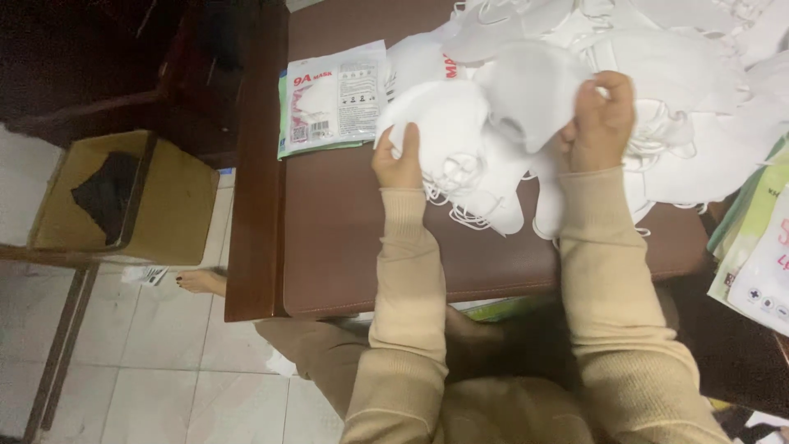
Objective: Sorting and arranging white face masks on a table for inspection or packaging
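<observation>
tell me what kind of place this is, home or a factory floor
Probably a home or small workshop used for packing, not a factory floor: a brown table heaped with loose white face masks, flat mask packets beside them, and a tiled floor.

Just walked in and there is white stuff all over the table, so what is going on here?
A person in a beige sweater sits at a brown table handling white face masks. The left hand grips one white mask by its edge, and the right hand pinches another mask beside it. Behind the hands a loose pile of masks with ear loops covers the far part of the table. A sealed mask packet lies to the left, and more packets are stacked at the right edge.
</observation>
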